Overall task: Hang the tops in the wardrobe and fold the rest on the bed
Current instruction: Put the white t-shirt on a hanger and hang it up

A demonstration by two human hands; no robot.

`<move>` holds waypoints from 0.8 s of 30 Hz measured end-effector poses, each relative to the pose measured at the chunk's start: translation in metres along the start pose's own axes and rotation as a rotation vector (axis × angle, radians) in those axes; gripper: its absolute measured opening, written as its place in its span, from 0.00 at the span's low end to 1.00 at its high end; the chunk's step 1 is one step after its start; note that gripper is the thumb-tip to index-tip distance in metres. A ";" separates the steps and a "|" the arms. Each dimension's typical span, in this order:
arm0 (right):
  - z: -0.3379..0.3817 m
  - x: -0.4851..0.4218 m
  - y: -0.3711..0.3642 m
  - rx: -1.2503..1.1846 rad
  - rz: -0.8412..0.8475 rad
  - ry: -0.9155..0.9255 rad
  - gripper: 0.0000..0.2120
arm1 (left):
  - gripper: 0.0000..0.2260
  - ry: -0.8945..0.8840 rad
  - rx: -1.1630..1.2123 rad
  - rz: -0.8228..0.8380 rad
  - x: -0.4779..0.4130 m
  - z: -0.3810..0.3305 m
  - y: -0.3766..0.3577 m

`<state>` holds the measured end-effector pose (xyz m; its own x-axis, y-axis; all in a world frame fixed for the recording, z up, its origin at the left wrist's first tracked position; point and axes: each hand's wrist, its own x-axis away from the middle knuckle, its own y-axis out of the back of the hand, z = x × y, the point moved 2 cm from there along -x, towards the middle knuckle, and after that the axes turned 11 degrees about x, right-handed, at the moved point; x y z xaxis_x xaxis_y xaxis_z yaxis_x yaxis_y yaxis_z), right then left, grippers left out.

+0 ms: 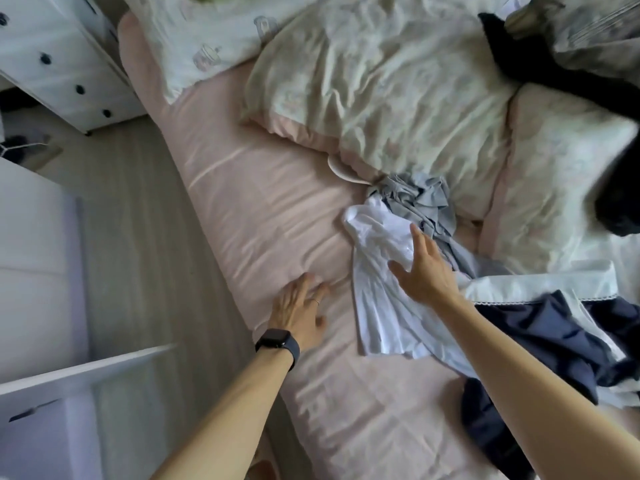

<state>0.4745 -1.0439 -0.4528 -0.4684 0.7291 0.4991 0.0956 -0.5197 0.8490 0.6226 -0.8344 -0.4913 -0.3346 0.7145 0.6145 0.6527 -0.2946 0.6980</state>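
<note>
From the head camera, looking down: a bed with a smooth pale pink sheet (242, 220) runs across the middle, and a crumpled cream duvet (381, 98) is heaped at its far end. The left hand (300, 306), with a black smartwatch (277, 342) on the wrist, lies flat on the bare sheet near the bed's edge, fingers straight and slightly spread, holding nothing. The right hand (424, 271) is wide too, fingers fanned out over a thin white cotton garment (374, 306) lying rumpled on the sheet. I cannot tell whether the palm presses on it or hangs just above it.

Touching the far end of the white garment is a bunched pale grey garment (419, 199), tucked against the duvet. Under the right forearm lies a dark navy garment (540, 337), and a white lace-edged cloth (536, 282) sits just beyond it. A black garment (554, 81) lies across the far right of the bedding. A white chest of drawers with dark knobs (52, 57) stands on the floor to the left of the bed.
</note>
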 end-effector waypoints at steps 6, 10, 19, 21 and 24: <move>0.008 -0.003 -0.016 0.021 -0.148 -0.029 0.12 | 0.31 0.005 0.009 0.060 -0.007 0.015 -0.012; 0.024 0.054 0.014 -0.135 -0.217 0.118 0.10 | 0.30 0.074 0.211 0.103 0.017 0.005 0.034; 0.058 0.194 0.141 -0.266 -0.353 0.378 0.12 | 0.41 -0.055 0.785 -0.212 0.182 -0.030 0.198; 0.072 0.220 0.173 -0.281 -0.336 0.438 0.11 | 0.41 -0.124 0.773 -0.199 0.222 -0.045 0.219; 0.099 0.267 0.217 -0.309 -0.292 0.592 0.10 | 0.31 -0.234 0.724 -0.302 0.288 -0.060 0.248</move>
<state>0.4576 -0.9176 -0.1182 -0.8420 0.5395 0.0078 -0.3171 -0.5066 0.8017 0.6474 -0.7400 -0.1191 -0.4676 0.8353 0.2892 0.8613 0.3569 0.3617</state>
